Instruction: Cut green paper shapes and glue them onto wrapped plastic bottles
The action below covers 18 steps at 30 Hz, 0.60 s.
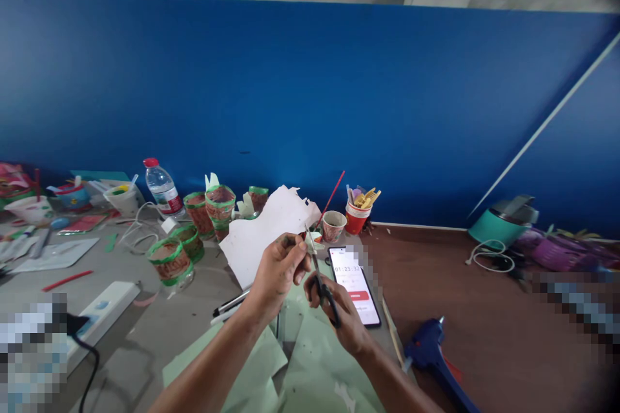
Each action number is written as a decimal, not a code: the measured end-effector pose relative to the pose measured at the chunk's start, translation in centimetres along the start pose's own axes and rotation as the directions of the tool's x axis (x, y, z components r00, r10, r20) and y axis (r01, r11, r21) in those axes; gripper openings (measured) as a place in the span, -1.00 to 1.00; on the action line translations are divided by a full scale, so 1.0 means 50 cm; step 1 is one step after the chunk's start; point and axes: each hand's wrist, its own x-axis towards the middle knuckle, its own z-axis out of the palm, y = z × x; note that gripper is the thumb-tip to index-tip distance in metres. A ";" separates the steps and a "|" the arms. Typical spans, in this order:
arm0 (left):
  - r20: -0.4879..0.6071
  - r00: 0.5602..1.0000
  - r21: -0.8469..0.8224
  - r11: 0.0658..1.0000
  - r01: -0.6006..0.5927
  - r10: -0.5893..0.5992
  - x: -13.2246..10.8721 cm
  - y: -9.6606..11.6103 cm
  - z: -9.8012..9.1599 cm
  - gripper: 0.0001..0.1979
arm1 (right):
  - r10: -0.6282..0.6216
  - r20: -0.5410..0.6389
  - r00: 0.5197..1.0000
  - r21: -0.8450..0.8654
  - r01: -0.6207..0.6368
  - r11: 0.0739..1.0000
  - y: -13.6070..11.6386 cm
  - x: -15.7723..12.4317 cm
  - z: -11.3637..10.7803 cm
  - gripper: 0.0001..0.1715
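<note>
My right hand [341, 313] is wrapped round the dark handles of a pair of scissors [330, 302], whose blades point up and away from me. Pinched in the fingers of my left hand [281, 266] is a small pale piece of paper [310, 245], right beside the blades. Whether the blades are closed on the paper, I cannot tell. Behind my hands lies a large white sheet [261, 226] with a ragged, torn-looking edge. Light green paper sheets [322, 361] are spread on the grey table below my forearms.
A phone [356, 300] showing a timer lies right of my hands. A blue glue gun [431, 348] rests further right. Several brown and green banded cups [169, 260], a water bottle [163, 188] and a white power strip [104, 319] are left. Behind stand a paper cup [334, 227] and a red cup [356, 219].
</note>
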 end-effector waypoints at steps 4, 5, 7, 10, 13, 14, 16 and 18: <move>0.004 1.000 -0.031 0.999 0.017 -0.017 -0.002 0.002 0.001 -0.69 | -0.005 0.005 1.000 0.004 0.005 1.000 -0.001 0.000 0.001 -0.51; 0.005 1.000 -0.037 0.999 0.020 -0.020 -0.002 0.002 0.001 -0.69 | -0.007 0.006 1.000 0.005 0.007 1.000 -0.001 0.000 0.001 -0.50; 0.008 1.000 -0.051 0.998 0.024 -0.023 -0.001 0.003 0.001 -0.70 | -0.007 0.003 1.000 0.005 0.007 1.000 -0.001 0.000 0.002 -0.49; 0.009 1.000 -0.065 0.998 0.026 -0.025 -0.001 0.002 0.001 -0.70 | -0.001 -0.003 1.000 0.010 0.001 1.000 0.001 0.000 0.003 -0.50; 0.005 1.000 -0.065 0.998 0.025 -0.025 -0.001 0.000 0.002 -0.71 | 0.001 -0.008 1.000 0.022 -0.001 1.000 0.003 -0.001 0.003 -0.51; 0.006 1.000 -0.064 0.998 0.023 -0.022 -0.002 0.000 0.002 -0.71 | 0.000 -0.008 1.000 0.022 0.000 1.000 0.004 -0.001 0.003 -0.51; 0.010 1.000 -0.061 0.998 0.017 -0.016 -0.002 -0.001 0.002 -0.72 | -0.001 -0.003 1.000 0.018 0.001 1.000 0.004 -0.001 0.002 -0.51; 0.011 1.000 -0.057 0.998 0.013 -0.013 -0.002 -0.002 0.001 -0.72 | -0.003 0.005 1.000 0.011 0.003 1.000 0.004 -0.001 0.002 -0.51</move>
